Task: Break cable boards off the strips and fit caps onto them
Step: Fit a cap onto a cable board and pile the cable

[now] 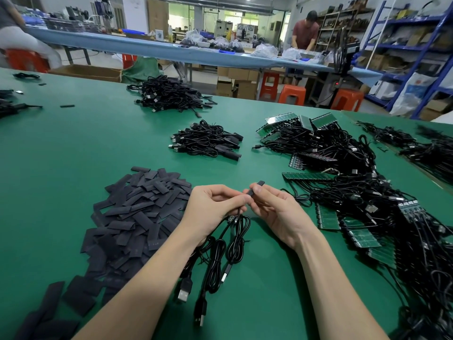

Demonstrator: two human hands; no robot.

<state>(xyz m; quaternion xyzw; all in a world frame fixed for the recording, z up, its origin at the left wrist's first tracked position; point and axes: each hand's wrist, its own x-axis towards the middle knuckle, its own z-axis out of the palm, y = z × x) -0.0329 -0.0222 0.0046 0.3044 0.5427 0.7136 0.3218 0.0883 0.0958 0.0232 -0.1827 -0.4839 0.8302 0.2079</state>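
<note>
Nearest me, my left hand grips looped black USB cables; my right hand pinches a flat black cap. Flat black caps pile lies left, green board strips right.

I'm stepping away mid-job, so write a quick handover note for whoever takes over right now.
Left hand grips several cables near their board ends. Right hand pinches a black cap, apparently sliding it onto one board. Loose caps pile lies left; board strips with cables right. Finished cables sit ahead. Left to do: seat this cap, cap the other held cables, then continue through the strips.
</note>
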